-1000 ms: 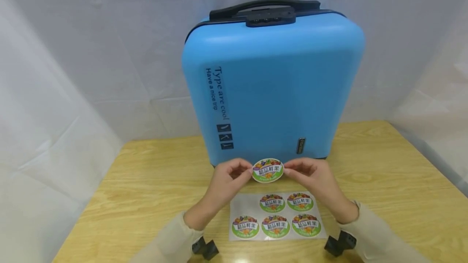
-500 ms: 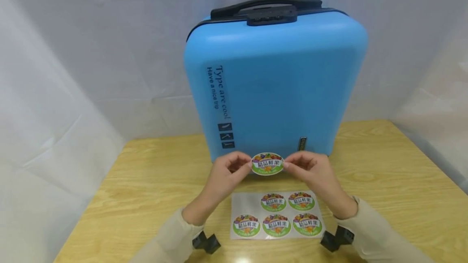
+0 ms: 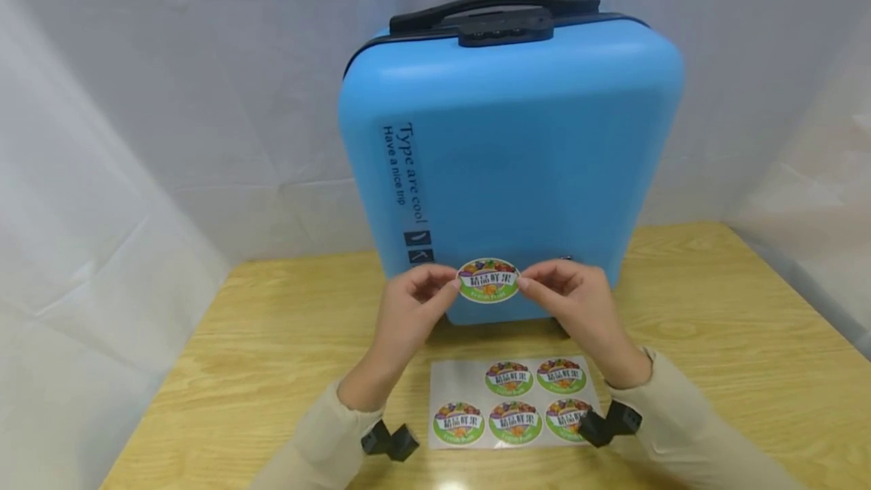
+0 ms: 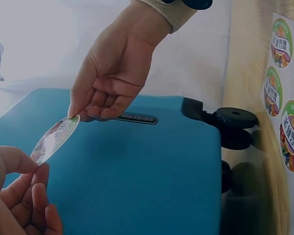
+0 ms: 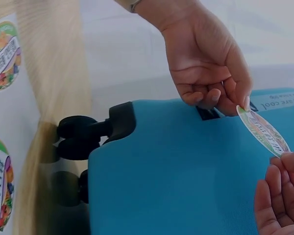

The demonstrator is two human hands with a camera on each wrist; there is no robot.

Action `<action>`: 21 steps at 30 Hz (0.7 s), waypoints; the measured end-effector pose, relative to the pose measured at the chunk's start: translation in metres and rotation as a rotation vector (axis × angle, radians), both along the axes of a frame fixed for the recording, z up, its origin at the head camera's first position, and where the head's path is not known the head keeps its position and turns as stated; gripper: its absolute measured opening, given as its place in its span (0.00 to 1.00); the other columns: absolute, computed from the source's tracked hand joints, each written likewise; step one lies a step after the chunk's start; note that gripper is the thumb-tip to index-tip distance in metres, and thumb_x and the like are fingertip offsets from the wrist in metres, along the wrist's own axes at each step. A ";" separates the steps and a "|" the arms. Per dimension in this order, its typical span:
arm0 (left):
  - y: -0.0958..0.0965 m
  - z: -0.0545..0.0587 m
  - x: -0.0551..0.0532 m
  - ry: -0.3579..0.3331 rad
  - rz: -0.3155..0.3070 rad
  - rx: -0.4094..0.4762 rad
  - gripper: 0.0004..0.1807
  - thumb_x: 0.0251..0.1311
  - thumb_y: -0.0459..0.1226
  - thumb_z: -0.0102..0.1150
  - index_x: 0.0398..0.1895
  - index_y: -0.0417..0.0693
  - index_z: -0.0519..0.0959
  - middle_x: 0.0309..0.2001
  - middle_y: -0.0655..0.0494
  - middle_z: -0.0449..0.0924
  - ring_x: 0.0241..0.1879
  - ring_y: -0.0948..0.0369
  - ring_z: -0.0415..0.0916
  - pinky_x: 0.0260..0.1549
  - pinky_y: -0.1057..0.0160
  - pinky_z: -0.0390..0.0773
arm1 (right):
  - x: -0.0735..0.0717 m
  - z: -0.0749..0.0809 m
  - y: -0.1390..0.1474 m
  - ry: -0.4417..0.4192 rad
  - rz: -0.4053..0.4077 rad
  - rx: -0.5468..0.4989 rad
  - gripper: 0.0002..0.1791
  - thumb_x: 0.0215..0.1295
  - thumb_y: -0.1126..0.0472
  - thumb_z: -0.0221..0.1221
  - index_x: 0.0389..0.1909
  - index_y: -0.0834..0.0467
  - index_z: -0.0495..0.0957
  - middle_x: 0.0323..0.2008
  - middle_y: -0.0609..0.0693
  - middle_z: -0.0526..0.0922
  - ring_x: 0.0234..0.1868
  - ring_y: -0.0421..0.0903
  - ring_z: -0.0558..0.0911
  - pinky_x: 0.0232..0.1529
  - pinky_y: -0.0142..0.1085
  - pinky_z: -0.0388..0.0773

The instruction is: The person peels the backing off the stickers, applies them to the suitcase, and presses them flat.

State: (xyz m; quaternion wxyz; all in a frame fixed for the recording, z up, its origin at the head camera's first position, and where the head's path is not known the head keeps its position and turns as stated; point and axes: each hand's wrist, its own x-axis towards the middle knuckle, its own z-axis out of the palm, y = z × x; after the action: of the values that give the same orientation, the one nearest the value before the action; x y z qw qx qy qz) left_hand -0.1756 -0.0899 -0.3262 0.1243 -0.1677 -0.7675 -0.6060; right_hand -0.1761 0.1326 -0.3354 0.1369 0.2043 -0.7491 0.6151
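Observation:
An oval fruit sticker (image 3: pixel 488 280), green and white with printed fruit, is stretched between both hands in front of the suitcase's lower part. My left hand (image 3: pixel 408 316) pinches its left end between thumb and forefinger. On the right end, my right hand (image 3: pixel 578 308) has the same pinch. Behind them a blue hard-shell suitcase (image 3: pixel 531 172) stands upright on the table, lettering down its left side. Both wrist views show the sticker (image 4: pixel 55 140) held at its two tips, apart from the suitcase face (image 5: pixel 186 171). The hands partly cover the suitcase's small nameplate (image 4: pixel 137 118).
A white sticker sheet (image 3: pixel 456 380) lies on the wooden table (image 3: pixel 286 339) below the hands, with several oval stickers and a bare spot at its upper left. Black wheels (image 4: pixel 235 127) sit under the suitcase. A white sheet (image 3: pixel 170 97) hangs behind.
Both hands have lifted the sticker up and slightly left, from above the sheet to in front of the suitcase's lower face. The suitcase and sticker sheet stay in place.

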 end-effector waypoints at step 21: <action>0.005 0.021 -0.001 0.065 0.083 0.101 0.06 0.56 0.34 0.64 0.35 0.41 0.84 0.34 0.51 0.85 0.31 0.61 0.79 0.30 0.66 0.80 | -0.003 0.025 -0.008 0.070 -0.049 -0.150 0.05 0.59 0.68 0.62 0.34 0.67 0.83 0.27 0.55 0.85 0.30 0.47 0.82 0.35 0.33 0.79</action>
State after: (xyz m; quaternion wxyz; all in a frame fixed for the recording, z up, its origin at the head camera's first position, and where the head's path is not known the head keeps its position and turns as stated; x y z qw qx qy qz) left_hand -0.1762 -0.0850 -0.3049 0.1823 -0.1488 -0.7378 -0.6326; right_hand -0.1794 0.1250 -0.3107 0.1927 0.1965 -0.7005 0.6584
